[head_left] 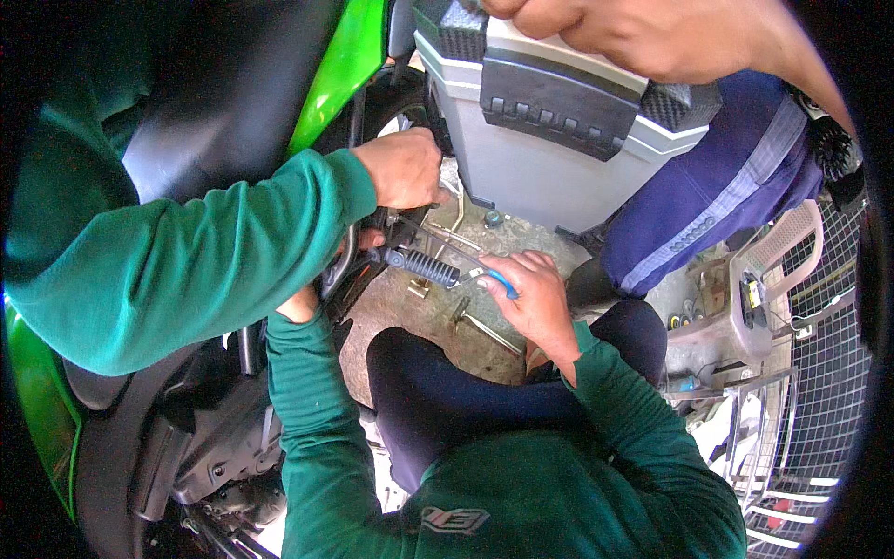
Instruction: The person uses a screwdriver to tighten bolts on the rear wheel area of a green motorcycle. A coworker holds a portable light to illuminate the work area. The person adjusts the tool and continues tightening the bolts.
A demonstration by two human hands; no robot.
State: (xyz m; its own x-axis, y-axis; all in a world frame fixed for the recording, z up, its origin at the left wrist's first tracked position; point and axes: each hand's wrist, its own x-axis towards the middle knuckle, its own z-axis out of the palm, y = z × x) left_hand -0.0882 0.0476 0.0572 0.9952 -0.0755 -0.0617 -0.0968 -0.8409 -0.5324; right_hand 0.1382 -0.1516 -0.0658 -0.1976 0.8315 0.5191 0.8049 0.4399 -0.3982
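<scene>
My right hand (529, 293) is closed round blue-handled pliers (501, 282). Their jaws reach left to the end of a black ribbed cylinder (424, 265), which sticks out from the motorcycle's side. A thin grey rod (442, 240) slants above the cylinder towards my right fingers; whether I hold it I cannot tell. Most of my left hand (298, 306) is hidden behind a co-worker's green sleeve (223, 247) and black tubing, near the bike's frame. That co-worker's hand (405, 170) is closed just above the cylinder, its grip unclear.
A grey hard case (549, 140) hangs at the far side, another person's hand (643, 33) on its top. That person's blue trousers (717, 196) are at the right. Green motorcycle panels (345, 70) lie left. A plastic chair (750, 307) stands by wire mesh (810, 391).
</scene>
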